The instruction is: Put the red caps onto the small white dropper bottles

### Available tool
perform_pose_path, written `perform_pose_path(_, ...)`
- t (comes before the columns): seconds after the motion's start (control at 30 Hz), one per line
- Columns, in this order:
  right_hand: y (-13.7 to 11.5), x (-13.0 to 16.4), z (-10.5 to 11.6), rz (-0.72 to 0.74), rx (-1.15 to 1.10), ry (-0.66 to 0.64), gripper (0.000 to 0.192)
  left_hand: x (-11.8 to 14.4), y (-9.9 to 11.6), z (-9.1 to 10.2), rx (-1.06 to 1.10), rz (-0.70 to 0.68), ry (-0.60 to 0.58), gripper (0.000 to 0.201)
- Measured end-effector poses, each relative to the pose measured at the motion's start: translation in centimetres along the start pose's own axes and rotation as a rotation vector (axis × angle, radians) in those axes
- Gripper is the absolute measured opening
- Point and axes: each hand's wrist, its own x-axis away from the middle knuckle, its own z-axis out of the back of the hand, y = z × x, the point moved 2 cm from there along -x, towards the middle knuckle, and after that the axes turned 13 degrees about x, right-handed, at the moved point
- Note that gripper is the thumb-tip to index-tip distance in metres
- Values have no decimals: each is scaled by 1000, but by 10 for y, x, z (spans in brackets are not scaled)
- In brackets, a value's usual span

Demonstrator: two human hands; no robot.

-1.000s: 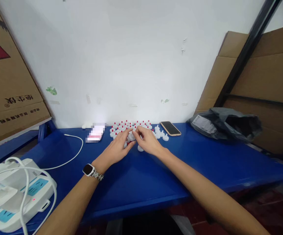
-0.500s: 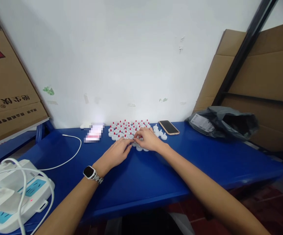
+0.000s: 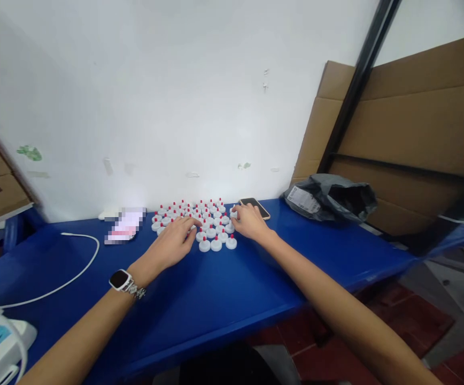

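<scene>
Hands among red-tipped caps

Left hand [image 3: 174, 243] lies loosely open, fingertips touching white red-tipped caps [image 3: 210, 227] clustered on the blue worktop [image 3: 216, 299]. Right hand [image 3: 250, 222], fingers curled, touches caps beside a phone [image 3: 256, 206]; whether it grips 1 is unclear.
</scene>
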Motion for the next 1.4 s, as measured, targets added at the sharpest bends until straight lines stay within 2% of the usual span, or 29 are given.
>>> perform_pose_path(0.13, 1, -9, -7, 29, -29, -41, 19, -23, 12, -4, -21, -48, 16, 25)
perform_pose_path(0.23, 1, -9, -2, 9, -128, 33, 16, -33, 17, -10, -15, -72, 44, 24)
perform_pose_path(0.33, -3, -4, 11, -15, -318, 129, 12, -35, 20, -13, 4, -90, 96, 27)
perform_pose_path(0.47, -25, 1, 29, 28, -676, 147, 11, -30, 21, -12, 29, -117, 116, 43)
perform_pose_path(0.6, -56, 2, 34, 134, -866, 89, 15, -14, 10, -1, 72, -77, 48, 39)
perform_pose_path(0.7, -73, -1, 27, 169, -786, 84, 18, 7, -9, 12, 80, -7, 77, 42)
perform_pose_path(0.83, -93, -11, 13, 325, -392, 28, 14, 35, -32, 23, 26, 97, 55, 40)
perform_pose_path(0.93, -107, -19, 4, 430, -104, -24, 15, 45, -37, 24, 1, 147, -9, 35)
perform_pose_path(1.07, -123, -26, -4, 506, 82, -61, 17, 46, -33, 21, 8, 134, -27, 30)
perform_pose_path(1.27, -129, -29, -9, 517, 128, -71, 14, 47, -32, 18, 53, 137, -30, 29)
perform_pose_path(1.33, -124, -28, -5, 467, 48, -59, 13, 47, -30, 18, 66, 133, -30, 30)
perform_pose_path(1.4, -116, -27, 0, 366, -127, -21, 12, 47, -26, 18, 83, 125, -31, 30)
